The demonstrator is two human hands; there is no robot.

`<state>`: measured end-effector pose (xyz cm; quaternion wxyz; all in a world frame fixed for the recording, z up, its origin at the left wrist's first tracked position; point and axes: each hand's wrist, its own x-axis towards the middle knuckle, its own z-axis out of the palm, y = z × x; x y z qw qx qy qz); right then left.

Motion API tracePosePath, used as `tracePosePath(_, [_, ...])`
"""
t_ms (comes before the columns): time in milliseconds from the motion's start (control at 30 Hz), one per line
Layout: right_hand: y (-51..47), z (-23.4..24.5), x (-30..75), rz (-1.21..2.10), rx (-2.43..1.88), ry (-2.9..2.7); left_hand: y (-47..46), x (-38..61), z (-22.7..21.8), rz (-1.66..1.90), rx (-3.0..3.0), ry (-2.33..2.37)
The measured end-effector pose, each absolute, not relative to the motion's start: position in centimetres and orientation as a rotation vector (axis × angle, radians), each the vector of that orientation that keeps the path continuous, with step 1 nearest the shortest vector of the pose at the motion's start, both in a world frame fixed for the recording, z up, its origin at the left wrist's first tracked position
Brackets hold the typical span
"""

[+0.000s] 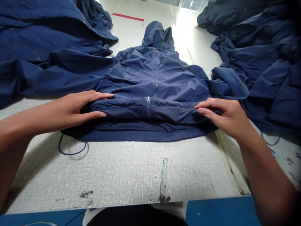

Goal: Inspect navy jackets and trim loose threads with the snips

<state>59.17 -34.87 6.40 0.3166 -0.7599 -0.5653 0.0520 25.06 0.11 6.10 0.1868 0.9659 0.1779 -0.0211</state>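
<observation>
A navy hooded jacket [131,81] lies front up before me, its hood pointing away. A zip [156,67] runs down its middle, and the bottom hem is folded or bunched towards me. My left hand [80,106] rests on the left end of this hem, thumb and fingers spread apart along the cloth. At the right end, my right hand [222,114] pinches the hem fabric between thumb and fingertips. A loop of drawcord [71,153] hangs from the left of the hem onto the table.
More navy garments are piled at the left [47,31] and right [265,62], touching the jacket's sleeves. The pale table [124,172] has dark stains and a green dashed line [162,174] near its front edge. Red tape [128,17] marks the far side.
</observation>
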Motion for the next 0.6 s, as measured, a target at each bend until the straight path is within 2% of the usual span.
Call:
tracePosePath(133, [-34.8, 6.0, 59.1, 0.070, -2.007, -1.570, -0.1, 25.9, 5.7, 0.039, 2.715, 0.431])
tracePosePath(500, [-35.4, 6.3, 60.3, -0.108, -2.041, -1.619, -1.1, 26.1, 6.8, -0.072, 2.662, 0.455])
tracePosePath(600, [-35.7, 7.0, 61.1, -0.032, -2.113, -1.623, -0.4, 26.1, 6.1, -0.065, 2.698, 0.460])
